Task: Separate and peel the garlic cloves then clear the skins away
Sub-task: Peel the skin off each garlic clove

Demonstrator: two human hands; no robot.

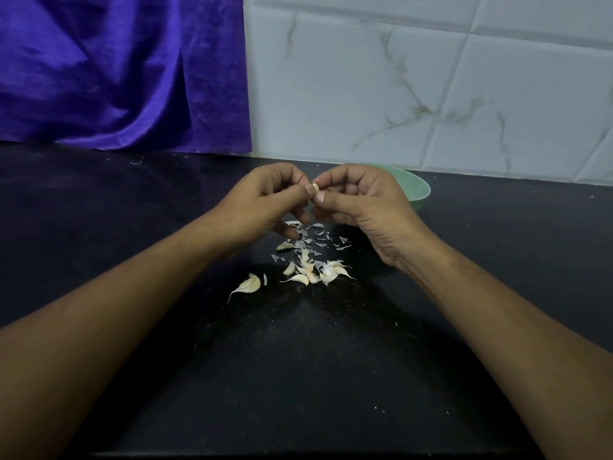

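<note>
Above the black counter my left hand point(265, 200) and my right hand point(358, 200) meet fingertip to fingertip, both pinching one small pale garlic clove point(315, 187). Below them lies a scatter of thin whitish skins point(315, 237). Nearer to me sits a cluster of several unpeeled cloves point(315, 272), with one larger clove point(248, 285) apart to the left and another clove point(286, 246) just under my left hand.
A pale green bowl point(418, 190) stands behind my right hand, mostly hidden by it. The black counter point(298, 376) stretches toward me. A purple cloth point(116, 78) hangs at the back left, and a white marbled tile wall point(431, 88) rises at the back right.
</note>
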